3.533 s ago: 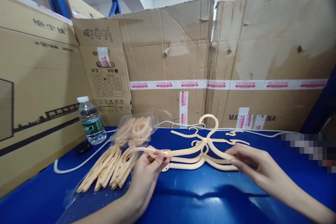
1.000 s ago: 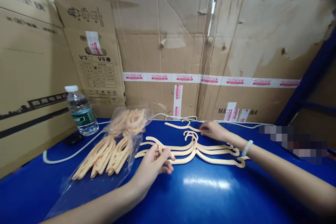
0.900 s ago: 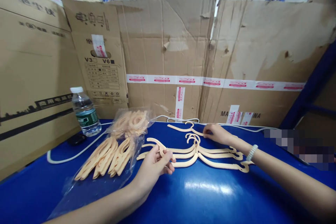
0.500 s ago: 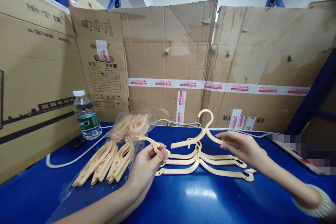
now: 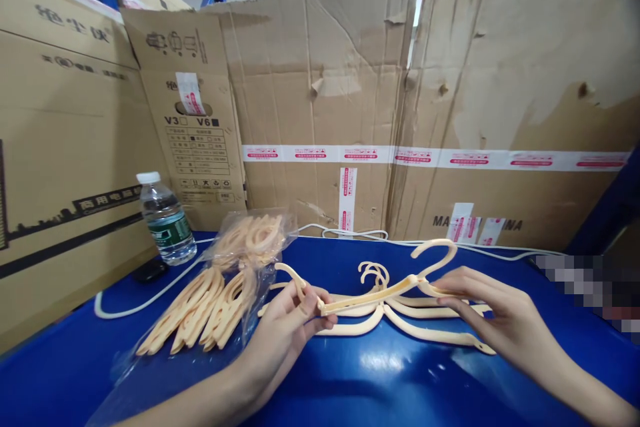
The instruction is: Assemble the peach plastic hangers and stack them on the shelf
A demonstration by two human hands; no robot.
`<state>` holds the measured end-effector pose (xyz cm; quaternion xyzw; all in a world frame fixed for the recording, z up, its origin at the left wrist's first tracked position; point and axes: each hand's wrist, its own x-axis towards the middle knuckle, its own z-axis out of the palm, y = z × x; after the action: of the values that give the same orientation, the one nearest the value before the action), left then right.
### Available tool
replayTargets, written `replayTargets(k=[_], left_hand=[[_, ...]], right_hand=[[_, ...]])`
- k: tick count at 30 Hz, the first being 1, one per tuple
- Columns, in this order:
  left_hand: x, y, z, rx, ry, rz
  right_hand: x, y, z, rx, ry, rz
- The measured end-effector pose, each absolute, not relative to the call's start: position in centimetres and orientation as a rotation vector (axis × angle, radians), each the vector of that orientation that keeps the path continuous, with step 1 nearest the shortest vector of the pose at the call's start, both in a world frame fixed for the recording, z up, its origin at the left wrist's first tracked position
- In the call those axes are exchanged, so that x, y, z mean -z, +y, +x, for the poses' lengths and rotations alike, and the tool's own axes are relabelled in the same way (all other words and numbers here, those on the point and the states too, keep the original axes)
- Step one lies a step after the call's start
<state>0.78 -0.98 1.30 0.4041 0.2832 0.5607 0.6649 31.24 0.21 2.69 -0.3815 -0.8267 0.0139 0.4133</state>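
Note:
A cream plastic clothes hanger [image 5: 373, 297] is held tilted above the blue table. My right hand [image 5: 493, 310] pinches its right arm near the neck, with the hook pointing up. My left hand [image 5: 295, 320] is closed around a small curved hanger end piece [image 5: 287, 271], whose bent tip sticks up past the fingers. The hanger's left arm end meets that piece at my left fingertips; whether they are joined I cannot tell. Beneath lie several similar hangers [image 5: 430, 333] in a stack, partly hidden by my hands and the held hanger.
Left of my hands, a clear plastic bag [image 5: 257, 303] holds several folded hanger parts [image 5: 187, 310]. Behind it stand a water bottle [image 5: 170, 227] and a small black object [image 5: 150, 271]. A white cable [image 5: 125, 313] runs along the table. Cardboard panels [image 5: 320, 80] wall the back and left.
My right hand has lowered and tilted the hanger, its hook now leaning right. Its left arm end has come against the piece in my left hand. The view has shifted slightly.

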Motion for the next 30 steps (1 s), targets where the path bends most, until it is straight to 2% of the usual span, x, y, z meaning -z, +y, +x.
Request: replayTargets(k=[20, 30], left_hand=[[-1.9, -1.1, 0.7, -1.209, 0.655, 0.846], [-0.5, -0.6, 0.5, -1.38, 0.798, 0.868]], right_hand=[[-2.1, -0.2, 30.8, 0.199, -2.032, -0.937], [-1.8, -1.9, 29.7, 0.344, -1.996, -0.875]])
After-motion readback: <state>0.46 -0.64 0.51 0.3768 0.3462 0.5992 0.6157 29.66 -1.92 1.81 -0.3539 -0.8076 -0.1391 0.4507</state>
